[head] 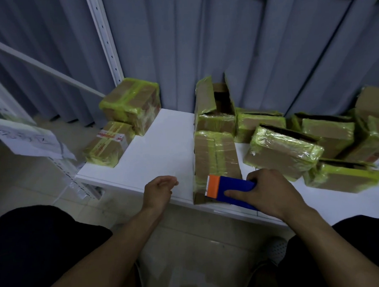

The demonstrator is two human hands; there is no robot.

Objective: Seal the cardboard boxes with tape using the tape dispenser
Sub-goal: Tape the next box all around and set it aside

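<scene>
Tape dispenser (231, 187) partly hidden under the gripping right hand (269, 193).

At the left rear corner of the tabletop (162, 144), a back box (131, 104) stands just behind a front box (109, 145). In the middle, a long box (215, 159) runs back from the front edge, with an open box (215, 107) just behind it. A heap of boxes (281, 151) lies to their right. The dispenser (230, 189), in the right grip (268, 192), is at the long box's near end. The left grip (158, 193) hovers over the front edge, left of the long box. A curtain (244, 41) hangs behind the tabletop.
</scene>
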